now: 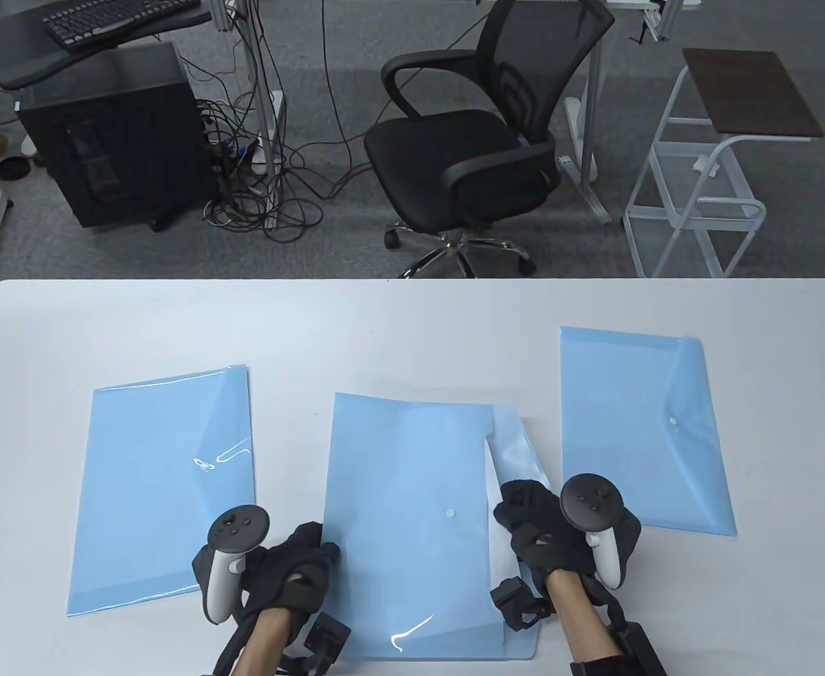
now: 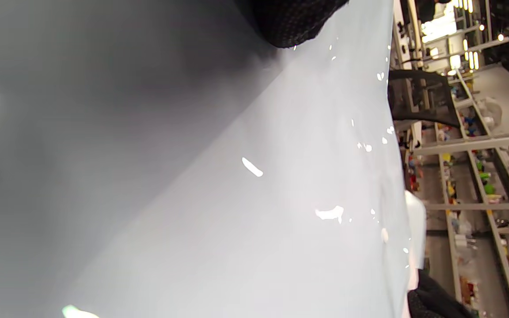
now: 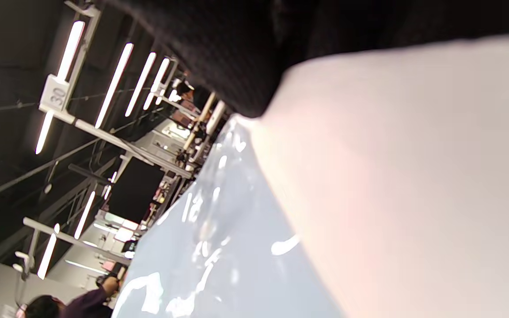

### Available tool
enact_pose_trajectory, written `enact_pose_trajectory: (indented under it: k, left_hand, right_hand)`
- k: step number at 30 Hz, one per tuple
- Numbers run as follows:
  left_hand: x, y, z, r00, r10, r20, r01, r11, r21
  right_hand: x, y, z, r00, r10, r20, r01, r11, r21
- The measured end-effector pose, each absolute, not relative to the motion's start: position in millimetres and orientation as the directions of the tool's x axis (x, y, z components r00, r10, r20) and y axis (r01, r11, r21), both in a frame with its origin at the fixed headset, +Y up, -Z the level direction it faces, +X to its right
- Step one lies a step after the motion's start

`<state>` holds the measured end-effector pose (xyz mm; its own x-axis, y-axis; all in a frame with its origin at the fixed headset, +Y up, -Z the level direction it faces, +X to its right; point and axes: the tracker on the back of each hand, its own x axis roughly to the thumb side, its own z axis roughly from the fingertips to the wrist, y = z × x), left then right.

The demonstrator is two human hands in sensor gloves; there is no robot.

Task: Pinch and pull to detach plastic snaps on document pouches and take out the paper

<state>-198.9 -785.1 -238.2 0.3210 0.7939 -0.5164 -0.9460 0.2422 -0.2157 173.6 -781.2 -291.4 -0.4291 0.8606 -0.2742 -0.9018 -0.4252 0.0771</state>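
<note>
White table (image 1: 398, 331), three blue pouches flat on it. Left pouch (image 1: 162, 486) and right pouch (image 1: 641, 429) lie apart from the hands, flaps down; the snap on the right one (image 1: 673, 421) looks fastened, the left one's is lost in glare.

Middle pouch (image 1: 412, 521): flap (image 1: 518, 451) folded open to the right, white snap stud (image 1: 449, 514) bare. White paper (image 1: 498, 535) shows at the mouth, partly out; most of it is hidden inside.

Right hand (image 1: 553, 535) sits at the mouth, fingers curled on the paper's edge; fingertips are hidden under the glove and tracker. Right wrist view is a close blur of paper (image 3: 413, 176) and glossy blue plastic.

Left hand (image 1: 296, 570) rests on the pouch's left edge, fingers fairly flat, pressing. Left wrist view shows only pale plastic and a bit of glove (image 2: 294, 22).
</note>
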Motion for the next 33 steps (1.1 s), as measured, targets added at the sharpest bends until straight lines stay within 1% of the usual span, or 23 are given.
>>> enact_pose_trajectory:
  k: [1, 2, 5, 8, 11, 14, 19, 21, 23, 27, 30, 33]
  left_hand:
    - [-199.5, -785.0, -238.2, 0.32, 0.794, -0.516, -0.947, 0.244, -0.211]
    - [-200.2, -785.1, -238.3, 0.324, 0.795, -0.512, -0.945, 0.25, -0.209]
    - [-200.1, -785.0, -238.0, 0.287, 0.808, -0.514, -0.956, 0.208, -0.208]
    - [-202.8, -781.7, -237.8, 0.297, 0.813, -0.501, -0.954, 0.232, -0.189]
    - [-208.5, -778.4, -237.1, 0.236, 0.832, -0.502, -0.971, 0.186, -0.148]
    - [-217.3, -775.6, -236.9, 0.226, 0.837, -0.498, -0.974, 0.199, -0.108]
    - [-223.1, -775.6, -237.0, 0.228, 0.828, -0.512, -0.973, 0.208, -0.098]
    - [-223.1, -774.8, -236.9, 0.226, 0.828, -0.513, -0.974, 0.205, -0.097]
    - [-223.5, -774.7, -237.0, 0.228, 0.827, -0.514, -0.973, 0.207, -0.099]
    - [-225.0, -774.0, -236.8, 0.229, 0.824, -0.518, -0.973, 0.213, -0.091]
    - [-227.1, -773.9, -236.6, 0.228, 0.82, -0.525, -0.973, 0.215, -0.086]
    - [-228.5, -773.5, -236.3, 0.231, 0.817, -0.529, -0.972, 0.222, -0.082]
  right_hand:
    - [172.9, -783.8, -291.3, -0.398, 0.869, -0.295, -0.917, -0.388, 0.095]
    - [171.5, -789.3, -290.9, -0.352, 0.876, -0.329, -0.936, -0.321, 0.147]
    - [167.2, -796.0, -291.4, -0.317, 0.878, -0.358, -0.945, -0.259, 0.2]
    - [167.5, -793.1, -292.3, -0.34, 0.877, -0.339, -0.938, -0.292, 0.185]
    - [171.9, -789.9, -291.7, -0.374, 0.867, -0.329, -0.926, -0.334, 0.173]
    - [177.8, -784.4, -291.0, -0.417, 0.847, -0.331, -0.909, -0.382, 0.169]
    - [193.5, -758.2, -292.3, -0.488, 0.805, -0.338, -0.873, -0.453, 0.18]
    - [205.3, -745.9, -292.1, -0.53, 0.782, -0.329, -0.848, -0.501, 0.175]
    - [219.2, -735.6, -291.9, -0.54, 0.774, -0.331, -0.841, -0.515, 0.167]
    - [251.1, -712.8, -290.7, -0.551, 0.764, -0.335, -0.83, -0.544, 0.124]
    - [275.2, -695.9, -290.8, -0.554, 0.763, -0.332, -0.82, -0.568, 0.064]
    - [296.5, -681.1, -291.7, -0.525, 0.784, -0.332, -0.831, -0.556, 0.0]
